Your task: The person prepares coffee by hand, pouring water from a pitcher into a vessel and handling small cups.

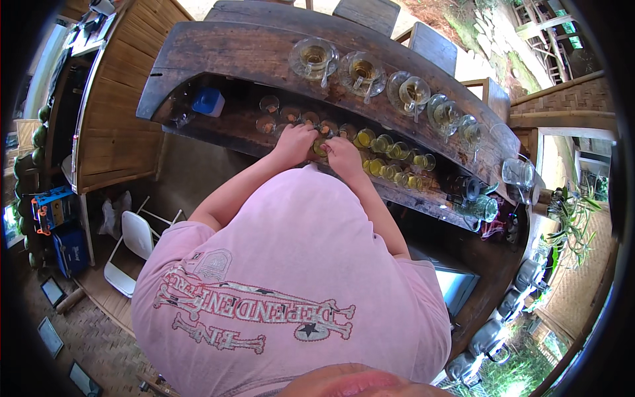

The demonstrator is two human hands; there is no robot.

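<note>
Both of my hands meet at a small glass (320, 147) of yellow-green content, close in front of my chest. My left hand (296, 143) has its fingers curled against the left side of this glass. From the other side, my right hand (344, 156) pinches it with bent fingers. Just beyond my hands stand several small glasses with something orange-brown inside, such as the glass (266, 124) at the left. To the right of my right hand, small glasses of yellow-green content stand in close rows, among them a glass (364, 137). The fingertips are partly hidden.
Along the raised wooden counter (231, 49) stand several glass cups on saucers with spoons, such as a cup (314, 58). A blue-lidded tub (208, 101) sits at the lower shelf's left end. Jars, including a glass jar (518, 172), stand at the right. A white chair (137, 235) is behind left.
</note>
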